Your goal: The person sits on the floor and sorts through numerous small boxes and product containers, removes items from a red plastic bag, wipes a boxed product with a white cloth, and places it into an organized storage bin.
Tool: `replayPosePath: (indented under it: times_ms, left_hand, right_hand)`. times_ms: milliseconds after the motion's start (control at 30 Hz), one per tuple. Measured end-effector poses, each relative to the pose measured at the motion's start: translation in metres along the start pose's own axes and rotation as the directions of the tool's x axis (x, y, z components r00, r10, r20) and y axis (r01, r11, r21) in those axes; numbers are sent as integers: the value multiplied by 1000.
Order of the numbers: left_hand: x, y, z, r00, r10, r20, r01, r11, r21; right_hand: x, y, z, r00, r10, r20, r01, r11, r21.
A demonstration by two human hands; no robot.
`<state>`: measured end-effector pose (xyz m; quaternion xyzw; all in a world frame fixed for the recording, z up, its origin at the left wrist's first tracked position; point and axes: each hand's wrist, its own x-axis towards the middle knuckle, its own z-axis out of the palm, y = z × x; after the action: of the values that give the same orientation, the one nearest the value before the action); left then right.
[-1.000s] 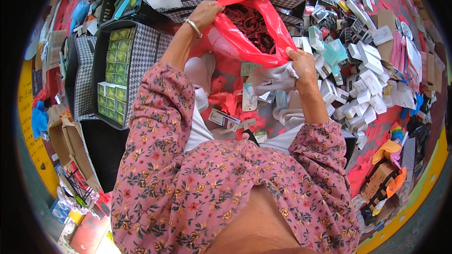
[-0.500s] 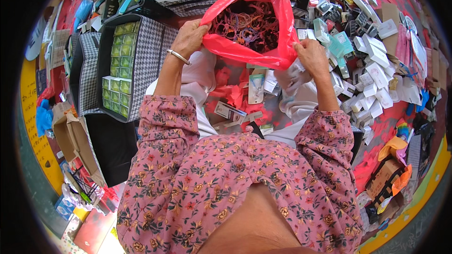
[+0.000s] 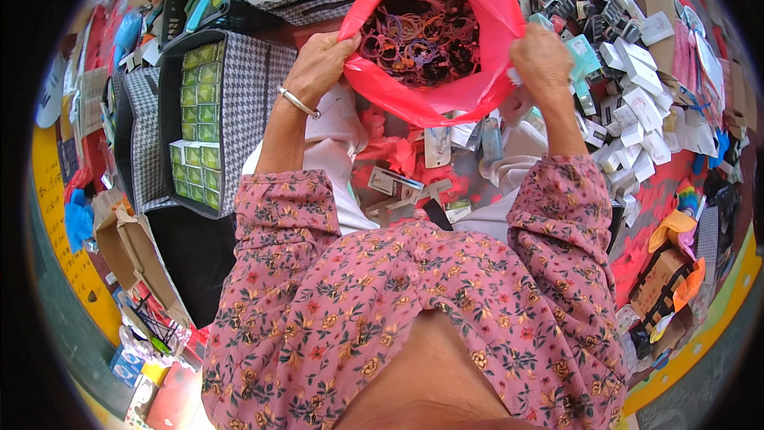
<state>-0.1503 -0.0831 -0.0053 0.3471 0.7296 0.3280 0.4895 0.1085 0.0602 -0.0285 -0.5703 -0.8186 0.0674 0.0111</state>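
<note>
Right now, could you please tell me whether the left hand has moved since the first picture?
Yes: against the green boxes, the left hand has moved leftward, closer to them, and lower in view.

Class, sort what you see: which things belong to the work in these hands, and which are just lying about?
In the work:
left hand, gripping the bag's rim
right hand, gripping its other side
red plastic bag, held open
tangled coloured loops inside it

Lying about:
patterned box holding green packs
heaped white boxes
open cardboard box
</note>
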Motion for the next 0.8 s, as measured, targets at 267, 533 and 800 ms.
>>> replayPosePath:
  times_ms: [267, 533, 800]
  left_hand:
    - [12, -1, -2, 996, 32, -80, -32, 999, -3]
    - [5, 7, -2, 986, 122, -114, -70, 923, 380]
    - [-2, -1, 0, 811, 565, 151, -549, 646, 531]
  right_hand:
    - [10, 20, -25, 984, 63, -164, -49, 995, 85]
    - [6, 20, -41, 1000, 7, 13, -8, 993, 120]
    - [3, 13, -64, 987, -25, -159, 52, 984, 172]
